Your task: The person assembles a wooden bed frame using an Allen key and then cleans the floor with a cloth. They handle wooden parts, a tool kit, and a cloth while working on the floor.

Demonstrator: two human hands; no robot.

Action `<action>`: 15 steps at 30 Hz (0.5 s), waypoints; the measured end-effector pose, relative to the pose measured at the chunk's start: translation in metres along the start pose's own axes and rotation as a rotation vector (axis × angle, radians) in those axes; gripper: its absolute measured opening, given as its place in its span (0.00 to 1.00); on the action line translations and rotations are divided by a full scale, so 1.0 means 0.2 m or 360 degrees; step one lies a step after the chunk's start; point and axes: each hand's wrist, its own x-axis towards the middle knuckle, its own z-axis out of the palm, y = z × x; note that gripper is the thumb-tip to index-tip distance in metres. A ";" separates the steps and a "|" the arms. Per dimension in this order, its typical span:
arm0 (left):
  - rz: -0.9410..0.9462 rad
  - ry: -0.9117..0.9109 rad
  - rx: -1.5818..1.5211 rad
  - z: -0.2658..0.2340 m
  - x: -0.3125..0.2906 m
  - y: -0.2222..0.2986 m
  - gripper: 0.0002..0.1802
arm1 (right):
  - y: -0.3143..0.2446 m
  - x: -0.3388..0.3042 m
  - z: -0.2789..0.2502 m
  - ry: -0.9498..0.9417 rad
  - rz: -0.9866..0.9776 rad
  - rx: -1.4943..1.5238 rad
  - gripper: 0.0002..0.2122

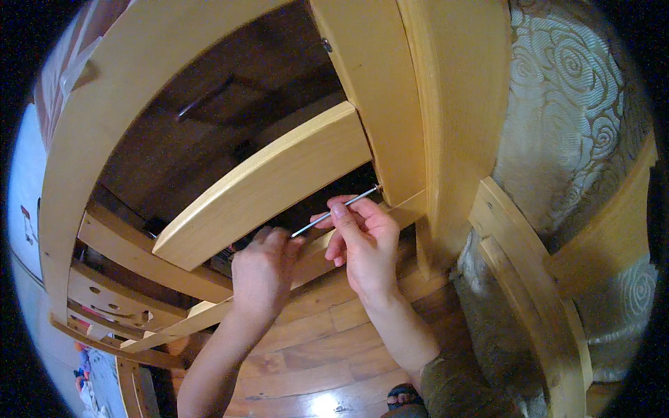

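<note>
partly hidden: one slim metal rod (313, 224), mid-view, its lower end covered by the curled left hand (261, 268) at eight o'clock, its shaft pinched by the right hand (369, 251) toward five. its upper tip is set against one small fitting (378, 188), two o'clock, hard to make out. one curved slat (272, 182) is seen at ten; one dark object (403, 398), toward six, is cut off.
</note>
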 end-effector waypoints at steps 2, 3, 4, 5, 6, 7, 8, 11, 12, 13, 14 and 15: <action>-0.0381 -0.0288 -0.0563 -0.04 0.00 0.00 0.13 | 0.01 0.00 -0.01 -0.0021 -0.0003 0.0031 0.09; -0.0660 -0.0469 -0.1034 -0.07 0.01 0.03 0.15 | 0.01 0.00 -0.01 -0.0032 -0.0013 0.0037 0.08; -0.0938 -0.0651 -0.1507 -0.09 0.02 0.05 0.17 | 0.02 0.00 -0.01 -0.0041 -0.0023 0.0042 0.08; -0.1106 -0.0694 -0.1671 -0.10 0.03 0.05 0.20 | 0.02 0.00 -0.01 -0.0044 -0.0025 0.0037 0.08; -0.1262 -0.0729 -0.1902 -0.10 0.05 0.03 0.20 | 0.02 0.00 -0.01 -0.0047 -0.0028 0.0031 0.08; -0.1418 -0.0762 -0.2133 -0.10 0.06 0.00 0.19 | 0.01 0.00 -0.01 -0.0048 -0.0031 0.0025 0.08; -0.1576 -0.0792 -0.2357 -0.10 0.07 -0.01 0.19 | 0.01 0.00 -0.01 -0.0050 -0.0030 0.0020 0.08; -0.1659 -0.0636 -0.2344 -0.09 0.12 0.02 0.15 | -0.01 0.00 -0.01 -0.0060 -0.0024 -0.0012 0.09; -0.1669 -0.0560 -0.2324 -0.07 0.13 0.03 0.14 | -0.01 0.01 -0.02 -0.0067 -0.0018 -0.0035 0.08; -0.1399 -0.0397 -0.2040 -0.05 0.12 0.05 0.13 | -0.01 0.01 -0.02 -0.0074 -0.0013 -0.0058 0.08; -0.1125 -0.0241 -0.1751 -0.03 0.09 0.07 0.12 | -0.01 0.02 -0.02 -0.0081 -0.0011 -0.0040 0.08; -0.0851 -0.0092 -0.1459 -0.01 0.08 0.08 0.12 | -0.01 0.02 -0.02 -0.0088 -0.0009 -0.0023 0.09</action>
